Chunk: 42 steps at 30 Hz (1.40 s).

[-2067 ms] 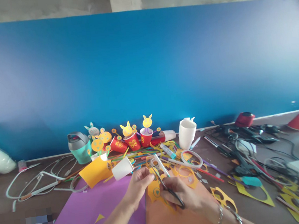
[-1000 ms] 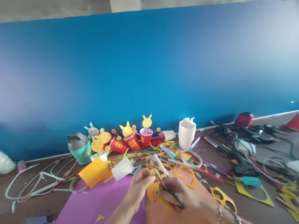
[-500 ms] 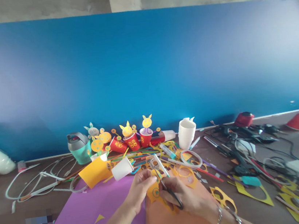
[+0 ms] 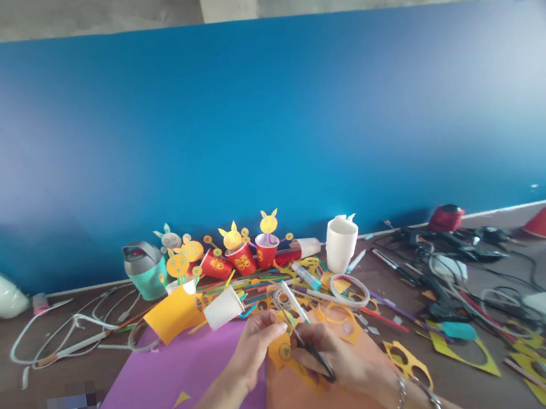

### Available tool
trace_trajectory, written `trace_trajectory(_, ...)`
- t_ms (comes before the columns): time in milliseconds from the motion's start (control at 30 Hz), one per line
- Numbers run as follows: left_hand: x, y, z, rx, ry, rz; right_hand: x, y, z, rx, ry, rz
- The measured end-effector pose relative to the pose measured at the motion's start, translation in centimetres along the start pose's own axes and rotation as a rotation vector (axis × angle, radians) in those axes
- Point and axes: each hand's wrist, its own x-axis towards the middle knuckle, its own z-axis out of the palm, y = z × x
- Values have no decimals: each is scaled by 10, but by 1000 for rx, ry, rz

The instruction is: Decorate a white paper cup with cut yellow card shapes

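At lower centre of frame: yellow paper piece [image 4: 275, 350], a green ring [image 4: 285, 352] drawn on it. Pinched near its upper end between thumb and fingertips of left hand [image 4: 255, 346]. Just beside, black-handled scissors [image 4: 317, 357] clamped in right hand [image 4: 333, 352], blades angled up past left fingertips; blade gap too small to judge. Possible nicked fingertip from such closeness; possible stray cut into ring from slipping paper. Farther out, left of centre: tipped white cup [image 4: 223, 309], liable to roll if bumped.

Scissors [image 4: 319, 358] in right-hand fingers [image 4: 321, 336]
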Motion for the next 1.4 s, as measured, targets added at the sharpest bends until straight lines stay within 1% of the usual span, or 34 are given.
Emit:
trace_trajectory(200, -1, -1, 1, -26, -16, -4, -1, 0, 1, -35, 15, -10)
trace_trajectory(400, -2, 0, 3, -32, -65, -30, -1, -1, 2, -4, 5, 5)
trace_trajectory(667, -2, -1, 4, -104, -83, -41, -2, -6, 3, -35, -15, -8)
trace_trajectory(800, -4, -4, 8, -192, -95, -62, -4, -6, 3, -86, 10, 18)
trace_trajectory(900, -6, -6, 10, -245, -98, -52, -3, -2, 5, -75, 7, 20)
trace_trajectory(967, -6, -6, 9, -233, -105, -52, -2, 0, 5, -61, 9, 20)
trace_trajectory(1033, -6, -6, 7, -149, -120, -47, -2, 1, 5, -62, 14, 16)
trace_trajectory(1100, -5, -5, 5, -29, -97, -15, -2, -1, 5, -55, 5, 5)
trace_trajectory(1200, -4, -3, 4, 89, 11, 69, -2, -5, 4, -37, -5, 8)
trace_trajectory(1300, -4, 0, 5, 141, 93, 137, -1, -5, 3, -39, 9, 34)
trace_trajectory(1400, -4, 1, 7, 139, 123, 144, 0, -1, 3, -34, 14, 36)
